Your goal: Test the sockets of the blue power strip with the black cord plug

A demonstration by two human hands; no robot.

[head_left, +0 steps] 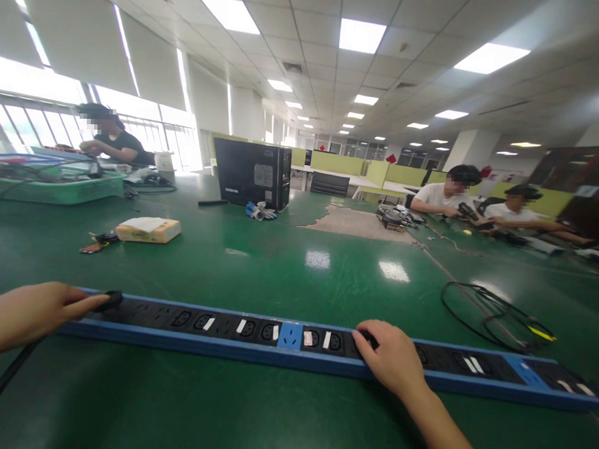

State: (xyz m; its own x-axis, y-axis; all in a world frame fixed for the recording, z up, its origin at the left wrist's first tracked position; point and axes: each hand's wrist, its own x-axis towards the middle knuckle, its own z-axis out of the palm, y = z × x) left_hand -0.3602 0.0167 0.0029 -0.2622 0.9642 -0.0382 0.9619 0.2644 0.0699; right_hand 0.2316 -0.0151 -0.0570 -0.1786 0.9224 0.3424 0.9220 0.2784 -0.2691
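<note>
A long blue power strip (290,335) with black sockets and small white labels lies across the green table in front of me. At its left end my left hand (51,307) is closed on a black plug (111,301), held at the sockets; a thick black cable (9,378) runs down below that hand. Right of the strip's middle, my right hand (393,355) has its fingers pinched round a small black piece (370,339) at the sockets. Whether either piece is fully seated cannot be made out.
Beyond the strip on the table (239,268) are a tissue pack (148,230), a green basket (75,185), a black computer case (252,174), blue-grey gloves (261,212) and a coiled black cable (488,310). One person sits at back left, two at back right.
</note>
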